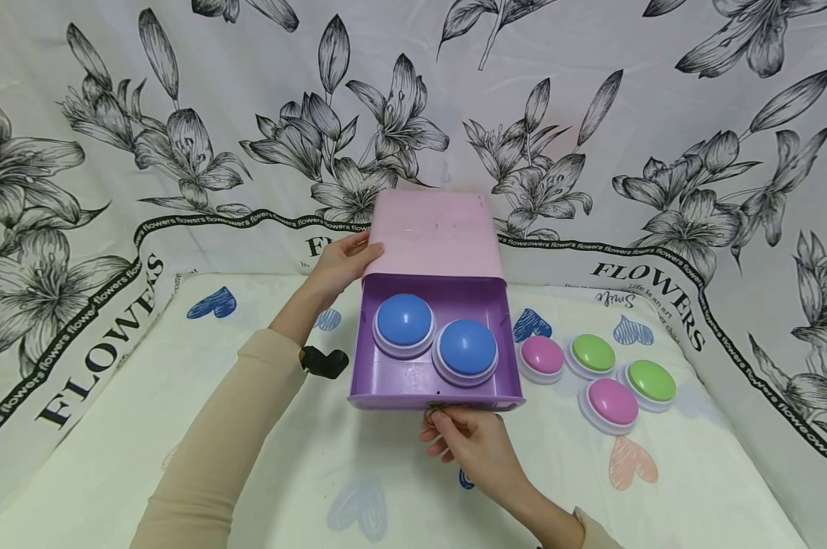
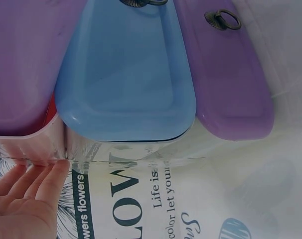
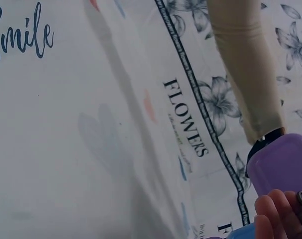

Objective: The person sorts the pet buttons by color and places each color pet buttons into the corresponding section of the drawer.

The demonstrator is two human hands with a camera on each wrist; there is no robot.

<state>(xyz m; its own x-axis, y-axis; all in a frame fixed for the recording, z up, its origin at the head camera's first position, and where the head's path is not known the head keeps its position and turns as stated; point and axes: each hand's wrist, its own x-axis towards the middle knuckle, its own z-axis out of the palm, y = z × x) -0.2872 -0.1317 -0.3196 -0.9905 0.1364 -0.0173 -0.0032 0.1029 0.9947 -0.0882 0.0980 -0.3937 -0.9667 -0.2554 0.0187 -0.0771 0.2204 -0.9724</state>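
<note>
A small drawer cabinet with a pink top (image 1: 437,232) stands in the middle of the head view. Its purple drawer (image 1: 399,372) is pulled out toward me, holding two blue dome-topped buttons with white bases, the left one (image 1: 404,320) and the right one (image 1: 467,348). My left hand (image 1: 344,263) presses the cabinet's left side, thumb by the top edge; the left wrist view shows its fingers (image 2: 49,181) extended against the side. At the drawer's front, my right hand (image 1: 478,446) pinches a metal ring pull (image 1: 431,414).
Right of the cabinet lie two pink buttons, one nearer (image 1: 613,401) and one farther (image 1: 542,355), and two green ones (image 1: 594,352). Below the purple drawer, the left wrist view shows a blue drawer front (image 2: 126,69) and another purple one (image 2: 230,74). A flower-printed cloth (image 1: 557,114) hangs behind.
</note>
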